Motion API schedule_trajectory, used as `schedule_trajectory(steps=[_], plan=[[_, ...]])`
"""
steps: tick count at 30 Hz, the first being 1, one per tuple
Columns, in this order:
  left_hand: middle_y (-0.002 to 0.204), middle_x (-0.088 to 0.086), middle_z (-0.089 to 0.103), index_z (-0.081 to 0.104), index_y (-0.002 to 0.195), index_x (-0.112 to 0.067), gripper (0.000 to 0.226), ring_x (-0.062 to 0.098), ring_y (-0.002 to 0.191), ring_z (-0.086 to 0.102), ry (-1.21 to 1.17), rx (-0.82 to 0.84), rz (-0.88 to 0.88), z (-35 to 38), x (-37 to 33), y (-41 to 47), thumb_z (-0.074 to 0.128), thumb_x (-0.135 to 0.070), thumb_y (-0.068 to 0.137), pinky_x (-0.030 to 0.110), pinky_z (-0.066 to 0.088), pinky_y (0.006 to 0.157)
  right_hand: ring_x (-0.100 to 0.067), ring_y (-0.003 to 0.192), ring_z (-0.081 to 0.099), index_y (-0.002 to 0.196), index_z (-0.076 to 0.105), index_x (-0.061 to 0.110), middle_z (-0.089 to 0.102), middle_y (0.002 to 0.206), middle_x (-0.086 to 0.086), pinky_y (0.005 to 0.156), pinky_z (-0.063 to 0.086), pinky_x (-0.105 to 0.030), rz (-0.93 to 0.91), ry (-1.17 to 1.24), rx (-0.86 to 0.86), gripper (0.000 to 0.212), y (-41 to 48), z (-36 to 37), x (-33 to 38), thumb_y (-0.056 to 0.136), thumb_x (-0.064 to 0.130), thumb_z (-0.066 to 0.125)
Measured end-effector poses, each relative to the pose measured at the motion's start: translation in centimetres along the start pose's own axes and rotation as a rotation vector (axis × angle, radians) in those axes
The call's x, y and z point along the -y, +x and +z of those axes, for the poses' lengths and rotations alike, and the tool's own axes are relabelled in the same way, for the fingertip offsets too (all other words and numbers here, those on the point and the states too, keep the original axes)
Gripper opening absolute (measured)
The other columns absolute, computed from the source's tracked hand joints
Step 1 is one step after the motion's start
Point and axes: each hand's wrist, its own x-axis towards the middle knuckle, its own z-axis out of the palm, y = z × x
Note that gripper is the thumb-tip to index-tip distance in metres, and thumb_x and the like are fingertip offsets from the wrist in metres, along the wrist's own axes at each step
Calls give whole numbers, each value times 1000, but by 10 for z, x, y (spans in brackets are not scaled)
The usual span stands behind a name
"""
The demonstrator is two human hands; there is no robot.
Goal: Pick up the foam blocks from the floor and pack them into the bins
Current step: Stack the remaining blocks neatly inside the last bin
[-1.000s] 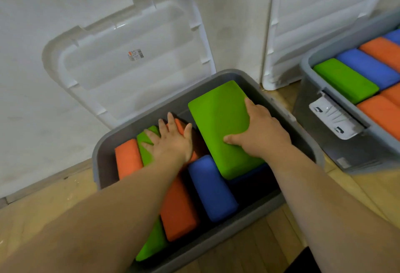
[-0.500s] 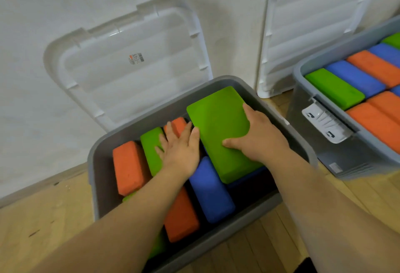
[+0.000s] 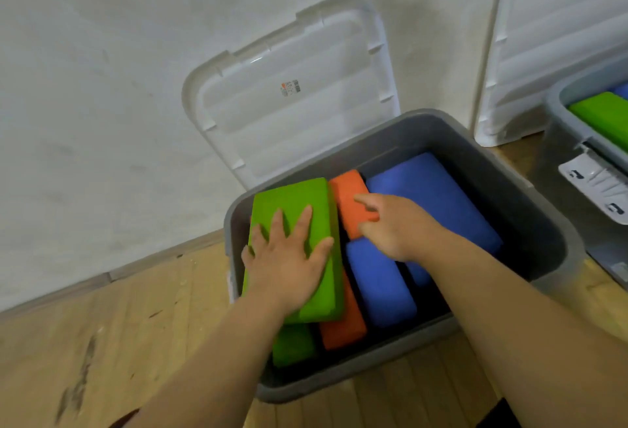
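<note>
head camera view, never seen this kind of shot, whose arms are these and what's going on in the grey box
No machine here: a person wears one camera on the head, looking down at their own two bare arms. On the wooden floor stands a grey bin, its white lid leaning on the wall behind. Inside lie foam blocks, green, orange and blue. The left hand lies flat, fingers straight, on the top green block. The right hand pinches the end of an orange block beside it. A second bin shows at the right edge.
</note>
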Motion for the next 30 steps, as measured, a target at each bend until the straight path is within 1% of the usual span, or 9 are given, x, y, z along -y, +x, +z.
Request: schedule_trajectory(steps=[3, 5, 9, 12, 16, 20, 24, 27, 30], plan=[[171, 0, -9, -7, 156, -56, 77, 41, 155, -7, 142, 54, 6, 14, -13, 0, 16, -85, 88, 66, 2, 121, -37, 145, 30, 158, 30, 29, 31, 162, -12, 117, 30, -48, 261, -110, -246, 78, 9, -17, -21, 87, 45, 58], [171, 0, -10, -7, 156, -56, 78, 41, 155, -8, 135, 54, -7, 14, -15, 4, 17, -86, 88, 66, 0, 121, -44, 148, 18, 161, 8, 30, 13, 166, -15, 119, 22, -56, 482, -199, -203, 97, 7, -25, -37, 86, 56, 64], [172, -1, -8, -7, 156, -56, 78, 40, 155, -8, 156, 39, 2, 17, -8, -4, 15, -86, 87, 65, 2, 121, -46, 145, 23, 161, -9, 28, 24, 162, -19, 112, 29, -58, 653, -165, -61, 119, -7, -27, -58, 81, 64, 71], [172, -1, -8, -8, 156, -55, 78, 38, 156, -8, 144, 24, 4, 17, -5, -5, 15, -85, 88, 64, 2, 122, -46, 137, 31, 161, 0, 34, 36, 155, -14, 97, 37, -53, 563, -162, -171, 105, -11, -43, -50, 84, 55, 69], [171, 0, -9, -8, 156, -54, 78, 39, 155, -8, 145, 43, -11, 16, -7, -3, 15, -86, 88, 65, 2, 121, -39, 119, 48, 161, 5, 44, 22, 158, -9, 92, 42, -43, 404, -21, -183, 95, -19, -48, -50, 89, 37, 67], [171, 0, -11, -8, 156, -55, 79, 40, 155, -10, 116, 117, 0, 13, -9, -3, 16, -87, 87, 65, -1, 121, -32, 129, 49, 161, 21, 39, 32, 156, -8, 97, 41, -39, 254, -28, -325, 84, -35, -58, -54, 92, 37, 68], [171, 6, 6, 1, 157, -53, 85, 29, 157, 2, -289, 74, -5, -19, -23, 3, 27, -87, 84, 57, 4, 125, -5, 120, 47, 156, 35, 41, 41, 142, 11, 102, 37, -26, 1, 280, -547, 76, -41, -70, -23, 88, 45, 69], [167, 0, 17, 11, 159, -51, 80, 14, 153, 21, -623, -127, 126, -66, -42, -3, 45, -75, 90, 37, 17, 124, -6, 127, 56, 150, 41, 48, 54, 143, 12, 110, 47, -38, -84, 658, -451, 82, -38, -57, 8, 72, 59, 65], [164, -3, 16, 21, 157, -50, 74, 19, 145, 35, -443, -144, 111, -96, -36, -6, 53, -66, 93, 30, 29, 114, -10, 116, 65, 143, 49, 52, 67, 123, 15, 102, 54, -46, -105, 788, -206, 61, -33, -32, 29, 84, 44, 67]])
